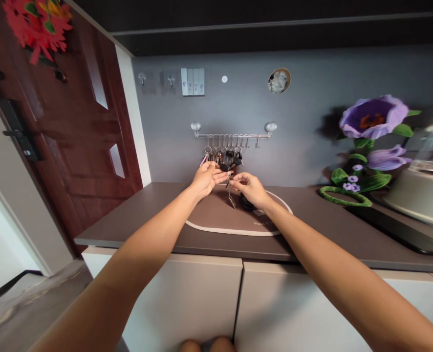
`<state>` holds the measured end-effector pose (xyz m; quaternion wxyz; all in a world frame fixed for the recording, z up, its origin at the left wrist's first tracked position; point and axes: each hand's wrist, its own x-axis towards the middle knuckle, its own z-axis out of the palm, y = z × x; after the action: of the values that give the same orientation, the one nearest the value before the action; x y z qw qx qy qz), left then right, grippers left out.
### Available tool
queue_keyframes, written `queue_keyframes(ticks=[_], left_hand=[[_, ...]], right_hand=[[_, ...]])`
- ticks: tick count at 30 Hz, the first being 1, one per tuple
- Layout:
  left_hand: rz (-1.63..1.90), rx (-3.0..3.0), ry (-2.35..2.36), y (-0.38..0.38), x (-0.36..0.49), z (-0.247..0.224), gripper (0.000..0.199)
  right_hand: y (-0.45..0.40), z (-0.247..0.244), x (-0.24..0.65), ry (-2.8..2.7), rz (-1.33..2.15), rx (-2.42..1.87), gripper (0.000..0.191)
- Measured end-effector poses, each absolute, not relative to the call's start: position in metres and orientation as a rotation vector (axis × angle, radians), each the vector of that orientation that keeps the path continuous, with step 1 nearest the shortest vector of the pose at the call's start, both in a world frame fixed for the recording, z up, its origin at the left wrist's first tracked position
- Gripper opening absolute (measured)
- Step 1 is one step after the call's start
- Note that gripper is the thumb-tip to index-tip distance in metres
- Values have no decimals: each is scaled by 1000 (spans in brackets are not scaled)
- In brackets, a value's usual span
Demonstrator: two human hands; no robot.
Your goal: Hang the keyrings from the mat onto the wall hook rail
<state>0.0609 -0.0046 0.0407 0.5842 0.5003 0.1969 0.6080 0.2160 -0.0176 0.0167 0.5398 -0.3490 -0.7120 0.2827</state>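
Several bunches of keys hang from hooks on a clear rail fixed to the grey wall. Just below them, my left hand is palm up, its fingers stretched to the right under a dark key fob. My right hand pinches a small metal keychain, which dangles over the brown mat. The fingertips of both hands nearly meet. Behind my right hand a black object lies on the mat, partly hidden.
Purple artificial flowers stand on the counter at the right, beside a black flat object and a cream-coloured container. At the left is a dark red door. A black shelf hangs overhead.
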Motion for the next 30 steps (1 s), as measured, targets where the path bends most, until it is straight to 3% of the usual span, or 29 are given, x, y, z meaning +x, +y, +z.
queue_keyframes(ticks=[15,30], left_hand=[[1457,1026,519,-1,60,36,13],[1098,1326,666,-8,70,17,13]], right_hand=[[-19,26,219,-1568,740,-723,25],[-19,32,229,-1265,950,-647,30]])
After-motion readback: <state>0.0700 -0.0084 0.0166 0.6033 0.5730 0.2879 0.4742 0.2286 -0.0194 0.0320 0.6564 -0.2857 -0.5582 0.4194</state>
